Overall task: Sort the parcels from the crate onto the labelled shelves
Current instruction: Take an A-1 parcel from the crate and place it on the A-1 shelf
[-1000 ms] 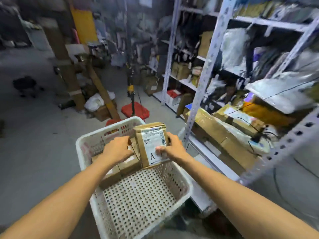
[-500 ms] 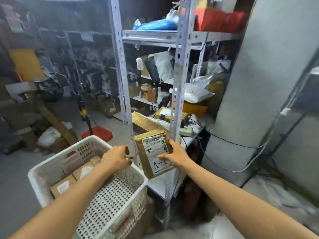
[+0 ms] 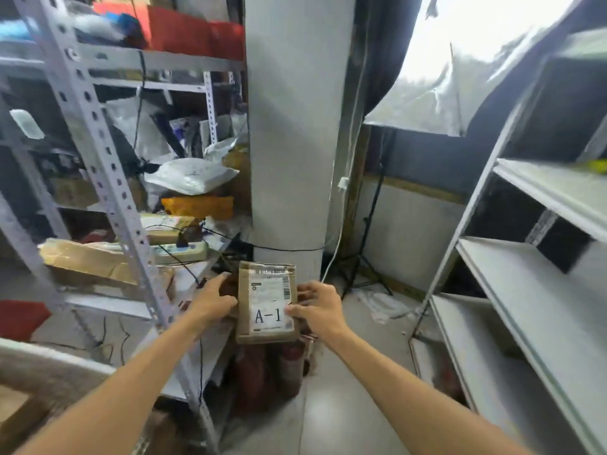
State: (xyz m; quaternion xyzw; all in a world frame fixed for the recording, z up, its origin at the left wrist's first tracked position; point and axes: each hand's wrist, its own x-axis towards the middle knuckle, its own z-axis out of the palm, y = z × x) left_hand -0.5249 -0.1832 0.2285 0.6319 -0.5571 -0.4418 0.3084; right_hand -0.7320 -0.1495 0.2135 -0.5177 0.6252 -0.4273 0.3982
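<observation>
Counted two hands: left hand (image 3: 213,302), right hand (image 3: 320,307). One parcel (image 3: 267,303). Two metal racks: left rack (image 3: 98,152), right rack (image 3: 525,290). There was one crate (image 3: 49,353), one pillar (image 3: 289,126), one power strip (image 3: 184,252), one orange packet (image 3: 197,206), one white bag (image 3: 190,175) and one tripod (image 3: 364,257). Red boxes up top were too blurred to count.
</observation>
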